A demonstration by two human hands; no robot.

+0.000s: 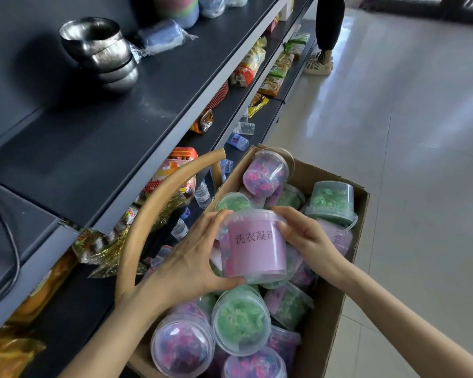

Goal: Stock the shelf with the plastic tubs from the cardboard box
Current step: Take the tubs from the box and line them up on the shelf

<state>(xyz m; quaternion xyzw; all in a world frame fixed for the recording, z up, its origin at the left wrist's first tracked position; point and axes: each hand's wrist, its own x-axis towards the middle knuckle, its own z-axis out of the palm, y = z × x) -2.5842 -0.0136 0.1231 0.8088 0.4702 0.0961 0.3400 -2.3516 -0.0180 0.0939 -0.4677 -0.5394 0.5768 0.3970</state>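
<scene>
A clear plastic tub with a pink label is upright above the open cardboard box. My left hand grips its left side and bottom edge, fingers curled round it. My right hand holds its right side near the lid. Several more tubs fill the box, some green and some purple, lying at mixed angles. The dark top shelf runs along the left at about hand height.
Stacked steel bowls and wrapped goods sit on the top shelf. Lower shelves hold snack packets and small water bottles. A tan curved handle arcs beside my left wrist. Another person's legs stand on the tiled floor farther along.
</scene>
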